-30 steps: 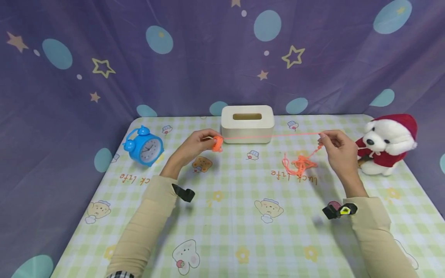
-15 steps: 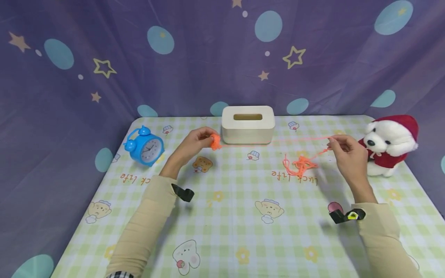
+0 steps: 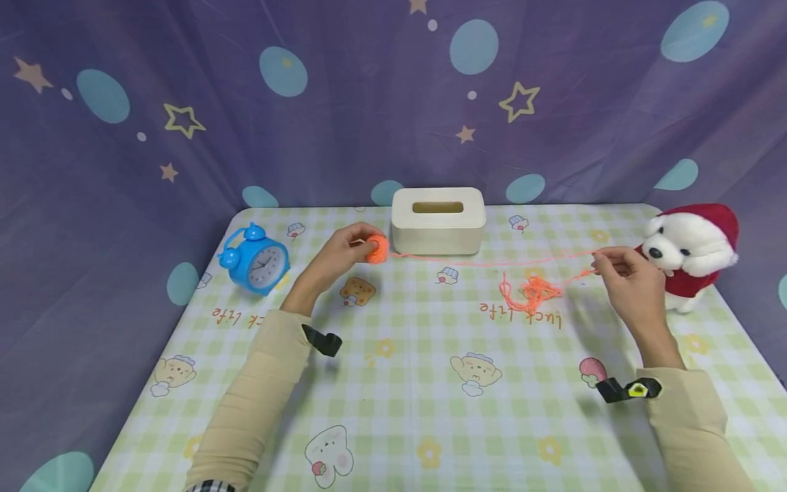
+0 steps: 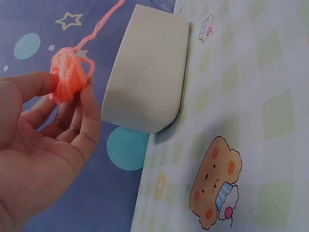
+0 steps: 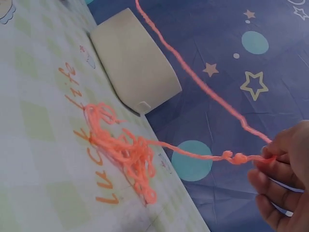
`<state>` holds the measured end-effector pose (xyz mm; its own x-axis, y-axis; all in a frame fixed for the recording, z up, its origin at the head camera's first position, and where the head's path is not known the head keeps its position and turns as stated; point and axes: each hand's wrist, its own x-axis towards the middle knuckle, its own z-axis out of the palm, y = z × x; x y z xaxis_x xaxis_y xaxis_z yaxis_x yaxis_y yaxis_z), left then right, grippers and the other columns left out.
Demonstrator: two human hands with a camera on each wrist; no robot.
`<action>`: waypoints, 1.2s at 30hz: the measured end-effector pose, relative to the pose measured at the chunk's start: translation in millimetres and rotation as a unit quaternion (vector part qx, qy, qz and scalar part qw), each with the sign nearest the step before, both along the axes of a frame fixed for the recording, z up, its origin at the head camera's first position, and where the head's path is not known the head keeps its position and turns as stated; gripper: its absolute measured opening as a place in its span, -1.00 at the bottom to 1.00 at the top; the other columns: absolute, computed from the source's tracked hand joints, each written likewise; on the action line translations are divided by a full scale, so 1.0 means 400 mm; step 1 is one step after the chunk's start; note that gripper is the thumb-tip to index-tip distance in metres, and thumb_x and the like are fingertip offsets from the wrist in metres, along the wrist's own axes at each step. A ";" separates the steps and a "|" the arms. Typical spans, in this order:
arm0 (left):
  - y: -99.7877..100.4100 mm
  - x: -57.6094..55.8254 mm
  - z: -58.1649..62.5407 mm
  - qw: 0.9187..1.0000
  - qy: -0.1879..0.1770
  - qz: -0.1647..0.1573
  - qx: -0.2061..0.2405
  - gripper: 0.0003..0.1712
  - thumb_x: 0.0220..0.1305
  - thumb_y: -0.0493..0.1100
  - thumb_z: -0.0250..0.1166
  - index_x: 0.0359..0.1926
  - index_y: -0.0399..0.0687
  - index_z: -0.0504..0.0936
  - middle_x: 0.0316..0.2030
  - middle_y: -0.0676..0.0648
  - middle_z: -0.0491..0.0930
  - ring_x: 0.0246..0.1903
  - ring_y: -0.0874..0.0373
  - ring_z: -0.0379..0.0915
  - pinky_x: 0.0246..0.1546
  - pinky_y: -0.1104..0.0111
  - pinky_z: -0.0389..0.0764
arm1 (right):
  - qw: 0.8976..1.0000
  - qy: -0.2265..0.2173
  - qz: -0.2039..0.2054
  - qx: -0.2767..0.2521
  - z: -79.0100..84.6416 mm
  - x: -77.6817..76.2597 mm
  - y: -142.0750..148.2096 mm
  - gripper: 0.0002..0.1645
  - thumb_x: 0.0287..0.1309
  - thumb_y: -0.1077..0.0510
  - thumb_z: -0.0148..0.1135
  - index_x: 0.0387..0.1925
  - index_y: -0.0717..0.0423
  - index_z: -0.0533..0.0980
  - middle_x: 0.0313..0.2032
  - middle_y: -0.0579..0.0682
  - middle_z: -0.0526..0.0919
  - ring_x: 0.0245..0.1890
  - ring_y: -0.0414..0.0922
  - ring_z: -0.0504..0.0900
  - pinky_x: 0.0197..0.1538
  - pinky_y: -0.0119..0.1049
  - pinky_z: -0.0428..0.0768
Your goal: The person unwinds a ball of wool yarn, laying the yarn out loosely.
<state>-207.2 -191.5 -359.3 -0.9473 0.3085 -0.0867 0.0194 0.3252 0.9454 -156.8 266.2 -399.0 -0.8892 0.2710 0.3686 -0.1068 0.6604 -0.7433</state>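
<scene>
Between thumb and fingers my left hand (image 3: 344, 254) pinches a small wound bundle of orange yarn (image 4: 70, 77), held above the table. A strand of yarn (image 5: 193, 75) runs from that bundle across to my right hand (image 3: 633, 277), sagging slightly in the head view. My right hand pinches the strand between thumb and forefinger, close to the plush bear. From the same fingertips a knotted length (image 5: 234, 157) leads down to a loose tangle of orange yarn (image 5: 128, 150) lying on the tablecloth.
A cream tissue box (image 3: 438, 222) stands at the back middle, behind the strand. At the left is a blue alarm clock (image 3: 258, 260). A white plush bear (image 3: 682, 256) in red sits at the right edge. A checked cloth (image 3: 418, 403) covers the table.
My right hand has moved right and a little toward me, lengthening the strand between the hands, which now sags. My left hand has turned the bundle slightly and shifted a little left.
</scene>
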 end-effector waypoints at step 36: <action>0.028 0.001 0.006 0.997 -0.010 -0.051 0.055 -0.69 0.34 -0.25 0.19 0.08 -0.18 0.49 0.02 -0.16 0.53 -0.10 0.05 0.58 0.01 0.18 0.63 | 0.976 -0.092 0.155 0.119 -0.029 -0.041 -0.093 -0.70 0.31 0.11 0.12 -0.04 0.23 0.53 -0.14 0.22 0.60 -0.11 0.12 0.55 -0.02 0.09 0.48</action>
<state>-207.0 -180.4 -357.0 -0.9088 0.4120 -0.0657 0.0280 0.2173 0.9757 -173.4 228.9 -410.6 -0.9718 -0.0965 0.2151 -0.2091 0.7741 -0.5975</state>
